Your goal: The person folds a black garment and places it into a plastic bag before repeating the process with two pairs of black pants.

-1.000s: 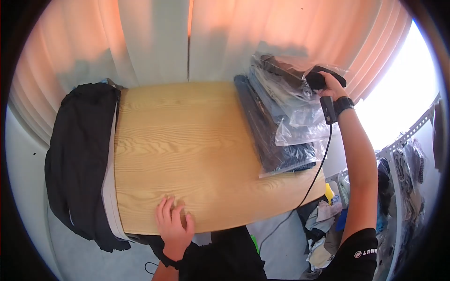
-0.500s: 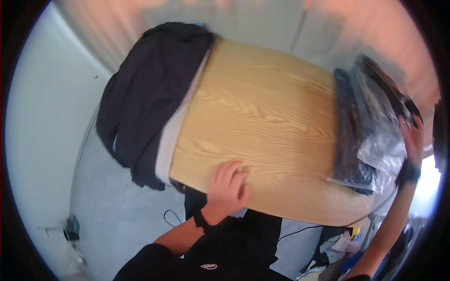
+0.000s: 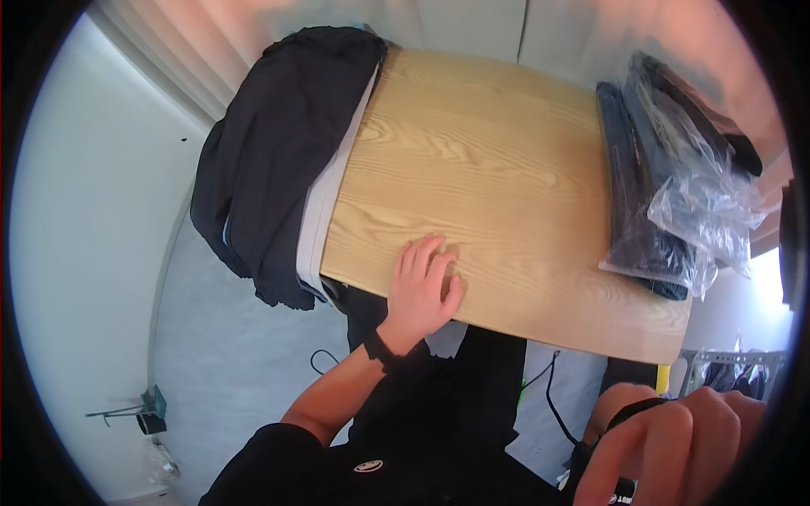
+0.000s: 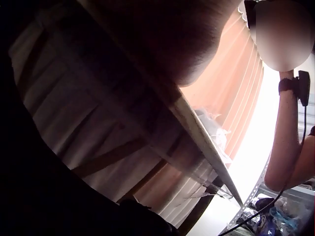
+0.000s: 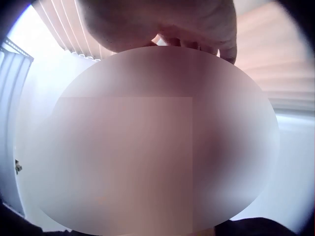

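My left hand (image 3: 424, 291) rests on the near edge of the wooden table (image 3: 481, 181), its fingers slightly spread and relaxed. Dark and close, the same hand fills the top of the left wrist view. My right hand (image 3: 675, 438) is raised close to the head camera at the lower right, fingers loosely bent, with nothing visible in them. In the right wrist view it hangs over a blurred area at head height, which hides what the fingertips meet. Folded clothes in clear plastic bags (image 3: 675, 190) lie stacked at the table's right end, away from both hands.
A black garment (image 3: 278, 160) is draped over the table's left end, above a pale strip. Curtains (image 3: 574, 38) hang behind. A black cable (image 3: 553, 401) runs down at the right, near a metal rack (image 3: 730, 363). A small dark green object (image 3: 152, 409) stands by the wall.
My right hand has left the black item on the bagged stack and come up close to the head. The view has swung left. The left hand has stayed on the table edge.
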Demonstrator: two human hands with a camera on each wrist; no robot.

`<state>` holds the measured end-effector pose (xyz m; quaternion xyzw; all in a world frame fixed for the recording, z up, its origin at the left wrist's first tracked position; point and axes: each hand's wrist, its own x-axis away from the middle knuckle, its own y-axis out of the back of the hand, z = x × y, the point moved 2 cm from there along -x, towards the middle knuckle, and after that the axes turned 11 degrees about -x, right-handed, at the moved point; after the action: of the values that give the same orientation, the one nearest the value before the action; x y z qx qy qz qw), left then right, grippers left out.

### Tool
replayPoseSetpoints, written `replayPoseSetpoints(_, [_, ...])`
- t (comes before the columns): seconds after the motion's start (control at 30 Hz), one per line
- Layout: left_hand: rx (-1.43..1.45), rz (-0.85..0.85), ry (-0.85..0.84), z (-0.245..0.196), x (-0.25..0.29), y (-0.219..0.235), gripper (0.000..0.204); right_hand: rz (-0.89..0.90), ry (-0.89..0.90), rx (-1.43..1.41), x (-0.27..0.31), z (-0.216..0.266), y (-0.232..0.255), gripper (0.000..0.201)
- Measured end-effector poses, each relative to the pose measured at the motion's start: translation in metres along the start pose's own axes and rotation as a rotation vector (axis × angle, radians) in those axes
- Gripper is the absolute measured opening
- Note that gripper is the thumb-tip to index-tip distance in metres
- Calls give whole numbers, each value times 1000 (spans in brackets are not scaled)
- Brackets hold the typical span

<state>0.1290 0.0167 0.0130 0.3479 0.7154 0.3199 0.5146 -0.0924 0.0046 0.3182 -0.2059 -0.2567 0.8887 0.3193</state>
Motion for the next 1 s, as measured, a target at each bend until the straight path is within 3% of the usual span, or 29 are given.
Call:
replayPoseSetpoints(0.07, [-3, -12, -1, -2, -3, 0, 29, 220, 131, -40, -3, -6, -1, 36])
replayPoseSetpoints(0.17, [10, 16, 15, 0, 0, -4, 30, 409, 271, -102, -4, -9, 3, 34])
replayPoseSetpoints(0.43, [-10, -26, -13, -3, -3, -2, 29, 494, 392, -123, 7, -11, 4, 31])
replayPoseSetpoints(1.0, [-6, 8, 19, -2, 0, -2, 29, 539, 427, -156, 9, -25, 10, 29])
